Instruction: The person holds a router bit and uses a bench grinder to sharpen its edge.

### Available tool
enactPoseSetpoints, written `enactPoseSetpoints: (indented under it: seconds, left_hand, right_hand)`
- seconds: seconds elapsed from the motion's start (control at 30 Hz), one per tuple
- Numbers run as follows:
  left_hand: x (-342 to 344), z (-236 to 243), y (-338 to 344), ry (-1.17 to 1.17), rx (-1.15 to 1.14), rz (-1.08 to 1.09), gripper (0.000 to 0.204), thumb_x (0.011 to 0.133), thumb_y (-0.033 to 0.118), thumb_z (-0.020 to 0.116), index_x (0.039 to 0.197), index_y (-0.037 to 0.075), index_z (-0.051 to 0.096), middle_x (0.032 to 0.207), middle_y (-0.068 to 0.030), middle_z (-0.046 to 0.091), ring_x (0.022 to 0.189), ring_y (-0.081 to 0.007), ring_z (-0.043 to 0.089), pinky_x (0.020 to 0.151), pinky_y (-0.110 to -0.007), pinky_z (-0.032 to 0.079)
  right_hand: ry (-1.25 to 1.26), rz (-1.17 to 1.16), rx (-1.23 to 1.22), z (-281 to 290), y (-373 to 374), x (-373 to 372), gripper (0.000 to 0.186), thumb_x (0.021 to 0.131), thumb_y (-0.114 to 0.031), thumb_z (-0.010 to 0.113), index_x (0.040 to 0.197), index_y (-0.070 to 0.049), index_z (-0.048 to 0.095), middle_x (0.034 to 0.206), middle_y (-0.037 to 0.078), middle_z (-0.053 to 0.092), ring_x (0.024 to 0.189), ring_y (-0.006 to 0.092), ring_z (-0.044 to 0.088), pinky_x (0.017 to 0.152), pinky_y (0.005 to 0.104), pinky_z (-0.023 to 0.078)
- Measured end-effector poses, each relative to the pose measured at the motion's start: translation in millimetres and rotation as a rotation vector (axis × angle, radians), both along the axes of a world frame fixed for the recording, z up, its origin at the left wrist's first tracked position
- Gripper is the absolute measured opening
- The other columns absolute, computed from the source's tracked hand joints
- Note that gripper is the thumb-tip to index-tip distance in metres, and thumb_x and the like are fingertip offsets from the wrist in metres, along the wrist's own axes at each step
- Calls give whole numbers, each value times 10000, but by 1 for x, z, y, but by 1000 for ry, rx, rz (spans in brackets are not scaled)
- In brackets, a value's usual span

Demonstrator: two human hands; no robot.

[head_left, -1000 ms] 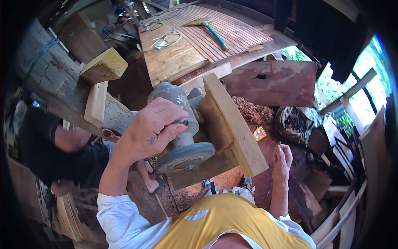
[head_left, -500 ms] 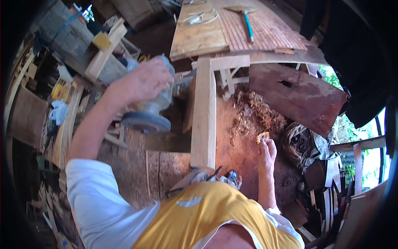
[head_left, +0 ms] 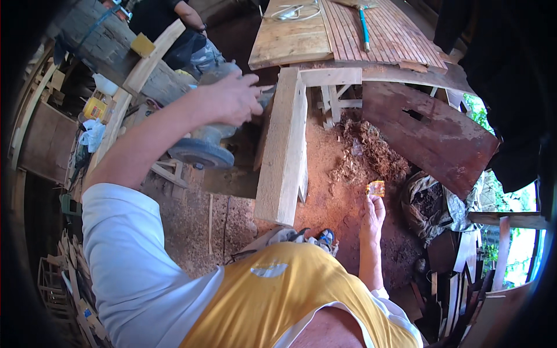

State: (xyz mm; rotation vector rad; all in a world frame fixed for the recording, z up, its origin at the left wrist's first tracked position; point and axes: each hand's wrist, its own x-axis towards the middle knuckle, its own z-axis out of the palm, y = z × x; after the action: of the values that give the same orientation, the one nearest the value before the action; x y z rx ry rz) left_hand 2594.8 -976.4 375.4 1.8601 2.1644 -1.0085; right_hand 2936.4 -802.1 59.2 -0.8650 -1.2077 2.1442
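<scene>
My left hand [head_left: 235, 98] is over the grey bench grinder [head_left: 200, 152], its fingers apart and bent above the motor housing; whether they touch it is unclear. The grinder's round wheel faces me, and much of its body is hidden by my hand and arm. To its right is a pale wooden beam [head_left: 278, 156], joined to a short crosspiece [head_left: 331, 76]. My right hand [head_left: 374, 211], right of the beam, pinches a small yellow and orange packet [head_left: 375, 187] upright between thumb and fingers.
A co-worker [head_left: 165, 26] is at the upper left beside a weathered beam [head_left: 101, 43]. The worktable [head_left: 290, 40] bears cords and a teal-handled hammer [head_left: 364, 32]. A dark red board [head_left: 441, 139], sawdust pile [head_left: 360, 156] and sack [head_left: 426, 203] lie right; scrap wood lines both sides.
The view has shifted. My left hand has loosened from its grip round the grinder, its fingers lifting apart. My right hand has raised the packet, which now shows clearly above the fingertips.
</scene>
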Motion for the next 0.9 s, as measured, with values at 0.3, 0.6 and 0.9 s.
enactPoseSetpoints:
  seconds: [0.3,0.6,0.9]
  left_hand:
    - [-1,-11,12,36,-169,78,207,838,321,701,940,156,773,1112,-85,674,1332,-344,443,1093,-649,287]
    - [19,22,30,19,-147,173,235,832,334,721,976,155,767,1154,-81,646,1274,-303,482,1094,-602,304]
    - [112,117,21,-156,503,112,295,827,192,731,1079,50,674,1072,-131,645,1046,-338,609,916,-451,471]
  right_hand:
    - [80,-40,65,-44,10,11,102,1020,-211,596,967,-128,571,714,-79,475,541,11,378,451,188,300]
    - [9,-3,-54,-37,21,15,130,1010,-230,609,951,-126,559,710,-63,497,536,18,397,440,187,329]
    - [51,76,66,-37,43,-1,120,1010,-211,602,976,-104,561,733,-55,512,573,19,399,463,191,314]
